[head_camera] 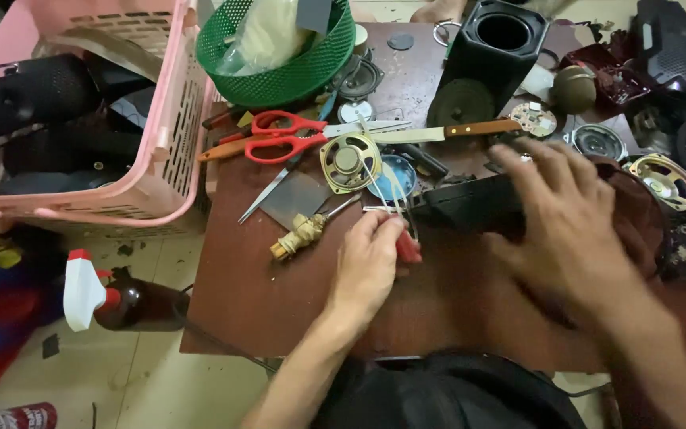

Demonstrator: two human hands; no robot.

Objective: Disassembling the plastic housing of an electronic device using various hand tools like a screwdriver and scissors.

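- The left hand (368, 266) rests on the brown table (256, 294), fingers closed around a red-handled tool (406, 246).
- The right hand (569, 226), blurred, lies spread over a black speaker casing (470, 205) at the table's middle.

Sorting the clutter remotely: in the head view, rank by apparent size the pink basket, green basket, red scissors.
1. pink basket, partly out of frame
2. green basket
3. red scissors

Left hand (367, 266) gripping red-handled tool (406, 248), right hand (569, 218) on black speaker casing (470, 205), brown table (256, 294)
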